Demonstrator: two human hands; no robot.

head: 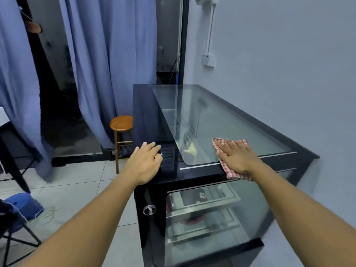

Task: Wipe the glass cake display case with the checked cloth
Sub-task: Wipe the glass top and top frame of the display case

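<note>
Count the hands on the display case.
2. The left hand lies on the black frame at the display case's near left corner; the right hand presses the checked cloth flat on the glass top.

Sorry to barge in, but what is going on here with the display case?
A person is wiping the glass cake display case with a red-and-white checked cloth. The right hand presses flat on the cloth, which lies at the near end of the glass top and partly over the black frame. The left hand rests on the case's left edge, fingers relaxed, holding nothing.
</note>
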